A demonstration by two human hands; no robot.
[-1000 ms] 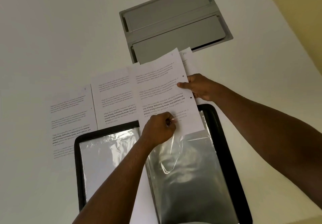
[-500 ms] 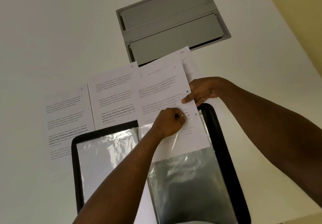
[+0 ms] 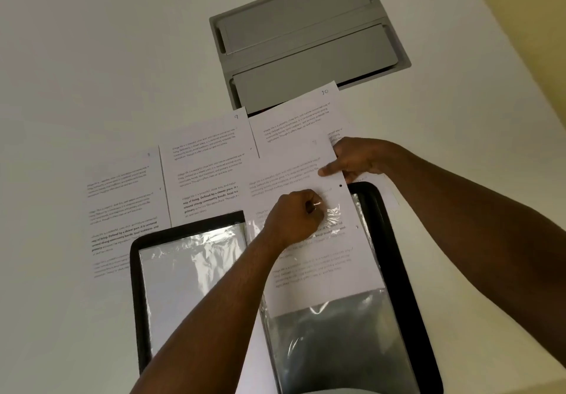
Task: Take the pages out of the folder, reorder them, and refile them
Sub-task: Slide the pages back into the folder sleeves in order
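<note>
Presently left hand (image 3: pixel 295 217) pinches the plastic sleeve (image 3: pixel 333 326) mouth open, on the right half of the open folder (image 3: pixel 398 258), so right hand (image 3: pixel 356 160), gripping the page (image 3: pixel 309 258) by its far-right edge, can feed it in; pages 9 (image 3: pixel 208 160) and 10 (image 3: pixel 294 118) wait beyond.

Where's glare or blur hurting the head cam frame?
Head view: glare streaks on the plastic sleeve and on the left sleeve; crinkle highlights beside the left hand; text on the page being slid in washes out, far-left page soft; right hand sharp enough; wide-angle skews the folder edges.
</note>
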